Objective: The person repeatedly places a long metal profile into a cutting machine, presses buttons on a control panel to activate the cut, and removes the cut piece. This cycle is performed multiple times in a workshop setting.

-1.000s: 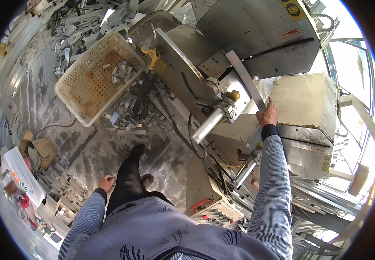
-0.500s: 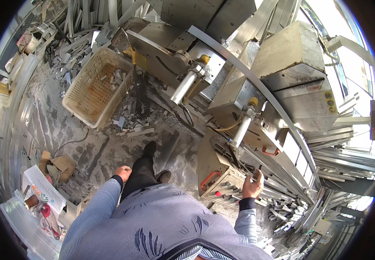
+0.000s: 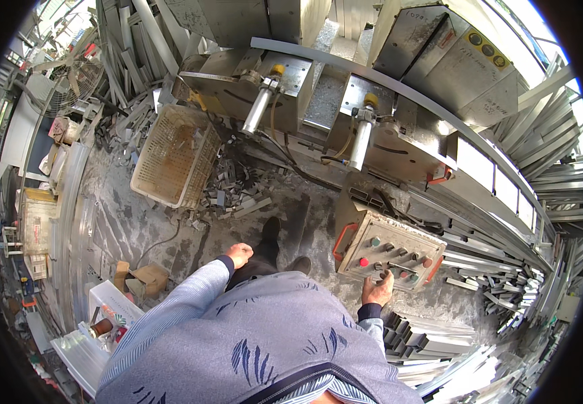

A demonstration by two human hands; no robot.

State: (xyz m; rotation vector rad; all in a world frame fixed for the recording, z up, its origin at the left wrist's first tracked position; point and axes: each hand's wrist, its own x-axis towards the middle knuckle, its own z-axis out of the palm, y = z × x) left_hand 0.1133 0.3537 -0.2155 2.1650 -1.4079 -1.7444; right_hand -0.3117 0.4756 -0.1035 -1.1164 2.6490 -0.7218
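Note:
A grey control box (image 3: 352, 269) with red side handles stands ahead on my right. Knobs and coloured buttons cover its face, among them a red button (image 3: 364, 262). My right hand (image 3: 377, 291) is at the box's near edge, thumb and fingers apart, the fingertips over the lower row of controls. Whether they touch a knob cannot be made out. In front of my body on the left, my left hand (image 3: 239, 255) hangs with loosely curled fingers and nothing visible in it. Beyond the box, a long metal profile (image 3: 399, 77) lies across a machine with two clamp cylinders (image 3: 259, 111).
A cream plastic crate (image 3: 163, 158) stands far left on the floor, with metal offcuts (image 3: 237, 198) beside it. Stacked metal profiles (image 3: 433, 337) lie on the right. At lower left are a cardboard box (image 3: 148, 277) and a white box (image 3: 113, 303). A fan (image 3: 72, 84) stands at the back left.
The view has turned, showing the whole control box face. My right hand has moved from above the box's right part to its near edge. My left hand stays low and curled.

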